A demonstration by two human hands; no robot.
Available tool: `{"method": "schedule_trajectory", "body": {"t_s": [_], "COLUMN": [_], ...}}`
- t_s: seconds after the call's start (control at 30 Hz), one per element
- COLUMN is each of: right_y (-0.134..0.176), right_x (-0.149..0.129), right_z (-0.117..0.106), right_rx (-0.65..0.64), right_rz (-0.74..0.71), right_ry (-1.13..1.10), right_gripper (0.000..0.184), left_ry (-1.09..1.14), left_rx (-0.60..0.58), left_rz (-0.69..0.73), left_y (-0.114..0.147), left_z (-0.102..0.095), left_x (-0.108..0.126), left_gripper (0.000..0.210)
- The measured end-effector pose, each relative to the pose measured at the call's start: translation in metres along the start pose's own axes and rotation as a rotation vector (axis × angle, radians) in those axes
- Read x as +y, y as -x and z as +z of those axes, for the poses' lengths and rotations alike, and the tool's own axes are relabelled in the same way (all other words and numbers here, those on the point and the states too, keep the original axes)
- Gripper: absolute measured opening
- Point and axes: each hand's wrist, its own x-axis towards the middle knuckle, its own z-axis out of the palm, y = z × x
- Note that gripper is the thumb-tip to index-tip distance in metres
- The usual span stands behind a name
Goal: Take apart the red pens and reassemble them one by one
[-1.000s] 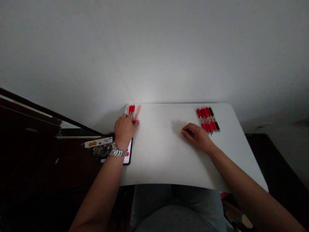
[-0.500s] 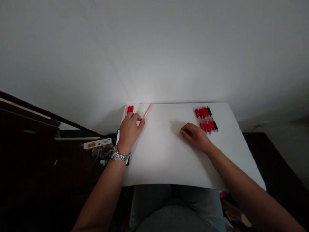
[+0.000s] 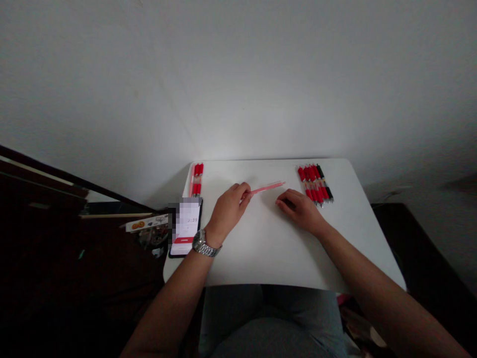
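Observation:
A slim pink pen (image 3: 269, 188) points to the right from my left hand (image 3: 233, 205), whose thumb and fingers pinch its near end above the middle of the white table. Its far tip is close to my right hand (image 3: 298, 210). That hand rests on the table with its fingers loosely curled, and nothing shows in them. Just beyond it lies a row of several red pens (image 3: 311, 186), with a black pen (image 3: 324, 184) at the row's right side. At the table's left edge, two red pens (image 3: 198, 179) lie beside another pink pen (image 3: 192, 180).
A phone (image 3: 186, 226) with a lit screen lies at the left edge of the white table (image 3: 257, 248), partly behind my left wrist. The wall (image 3: 261, 99) meets the table's back edge. Beyond the left side is a box (image 3: 145, 223) among clutter.
My left hand has moved right, away from the left pens, carrying the pink pen, which has swung from slanting away to pointing right. The phone is now uncovered. My right hand has hardly moved.

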Motion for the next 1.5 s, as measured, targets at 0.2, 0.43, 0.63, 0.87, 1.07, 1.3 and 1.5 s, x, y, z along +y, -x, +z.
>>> {"method": "schedule_trajectory", "body": {"t_s": [0.2,0.43,0.63,0.87,1.07,1.3,1.5], "right_y": [0.000,0.002,0.005,0.004,0.010,0.010,0.010], "right_x": [0.001,0.000,-0.006,-0.007,-0.006,-0.009,-0.019], "right_z": [0.000,-0.001,-0.005,-0.007,0.001,0.002,0.000], "right_rx": [0.014,0.035,0.141,0.143,-0.081,-0.074,-0.046], "right_rz": [-0.004,0.005,-0.004,-0.065,0.017,0.035,0.110], "right_ry": [-0.018,-0.031,0.003,0.052,-0.007,-0.014,-0.087], "right_gripper": [0.015,0.016,0.015,0.012,0.020,0.024,0.027], "left_ry": [0.068,0.094,0.157,0.208,0.249,0.555,0.978], "left_rx": [0.030,0.056,0.042,0.023,0.048,0.115,0.048], "left_rz": [0.010,0.042,0.104,0.175,0.198,0.081,-0.134], "left_y": [-0.001,0.004,0.007,0.007,0.007,0.006,0.007], "left_z": [0.016,0.025,0.027,0.029,0.030,0.036,0.036], "left_x": [-0.002,-0.009,-0.014,-0.010,-0.008,-0.005,0.004], "left_gripper": [0.007,0.009,0.013,0.015,0.012,0.016,0.031]}}
